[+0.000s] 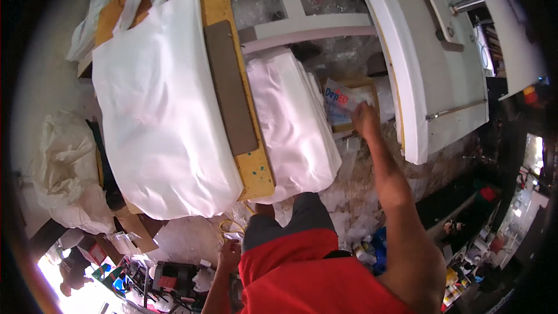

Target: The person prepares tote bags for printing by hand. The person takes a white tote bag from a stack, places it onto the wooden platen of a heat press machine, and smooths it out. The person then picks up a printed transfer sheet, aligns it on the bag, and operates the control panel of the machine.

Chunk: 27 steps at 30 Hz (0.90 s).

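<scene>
My right hand (pixel 365 120) reaches out to the right with its fingers closed on the edge of a clear printed film sheet (pixel 337 100). That sheet, with blue and red print, lies over a stack in a shallow cardboard box (pixel 372 90). Low at my left side hangs my left hand (pixel 230 252), fingers loosely curled and a little apart, with nothing visible in them. A white fabric tote bag (pixel 163 104) is spread flat over a yellow board (pixel 261 174) in front of me. To its right lies a stack of white fabric bags (pixel 290 122).
A thick white machine platen (pixel 401 64) with metal rods rises at the right. A brown flat panel (pixel 232 87) shows beside the tote bag. Crumpled pale sacking (pixel 67 168) stands at the far left, above a cardboard box (pixel 136 227). Clutter covers the floor at both sides.
</scene>
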Available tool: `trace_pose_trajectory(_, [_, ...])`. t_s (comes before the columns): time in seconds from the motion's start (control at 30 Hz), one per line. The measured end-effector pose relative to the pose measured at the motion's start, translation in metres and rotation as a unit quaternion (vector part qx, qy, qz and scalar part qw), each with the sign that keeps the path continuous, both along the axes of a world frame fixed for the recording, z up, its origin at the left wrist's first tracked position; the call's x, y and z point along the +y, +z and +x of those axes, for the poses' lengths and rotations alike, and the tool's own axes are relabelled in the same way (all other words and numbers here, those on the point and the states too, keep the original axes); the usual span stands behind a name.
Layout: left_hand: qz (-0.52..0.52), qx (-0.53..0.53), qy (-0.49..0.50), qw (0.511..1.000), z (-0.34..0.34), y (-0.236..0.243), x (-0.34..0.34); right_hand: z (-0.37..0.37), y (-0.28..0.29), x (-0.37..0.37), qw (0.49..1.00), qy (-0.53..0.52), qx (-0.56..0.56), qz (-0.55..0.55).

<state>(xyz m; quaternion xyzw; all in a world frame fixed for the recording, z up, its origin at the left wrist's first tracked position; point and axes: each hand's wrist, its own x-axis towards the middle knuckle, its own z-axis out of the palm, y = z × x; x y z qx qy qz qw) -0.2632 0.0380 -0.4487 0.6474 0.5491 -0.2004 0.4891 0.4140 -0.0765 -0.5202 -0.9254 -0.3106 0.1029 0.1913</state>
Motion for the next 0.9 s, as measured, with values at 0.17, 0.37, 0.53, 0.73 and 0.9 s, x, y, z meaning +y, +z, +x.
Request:
trace_pose_trajectory(0.17, [0.072, -0.234, -0.174, 0.954, 0.089, 0.043, 0.018, -0.083, 0.092, -0.072, 0.999, 0.001, -0.02, -0.031])
trace_pose_trajectory(0.37, [0.026, -0.319, -0.185, 0.929, 0.242, 0.207, 0.059, -0.197, 0.286, 0.004, 0.929, 0.167, 0.329, 0.02])
trace_pose_trajectory(0.53, [-0.073, -0.309, -0.11, 0.942, 0.225, 0.252, 0.118, -0.25, 0.346, 0.085, 0.91, 0.246, 0.324, 0.08])
trace_pose_trajectory(0.73, [0.162, -0.391, 0.017, 0.906, 0.175, 0.227, 0.264, -0.24, 0.365, 0.171, 0.936, 0.192, 0.237, 0.174])
trace_pose_trajectory(0.9, [0.278, -0.362, 0.12, 0.882, 0.198, 0.217, 0.349, -0.235, 0.33, 0.238, 0.945, 0.031, 0.136, 0.295])
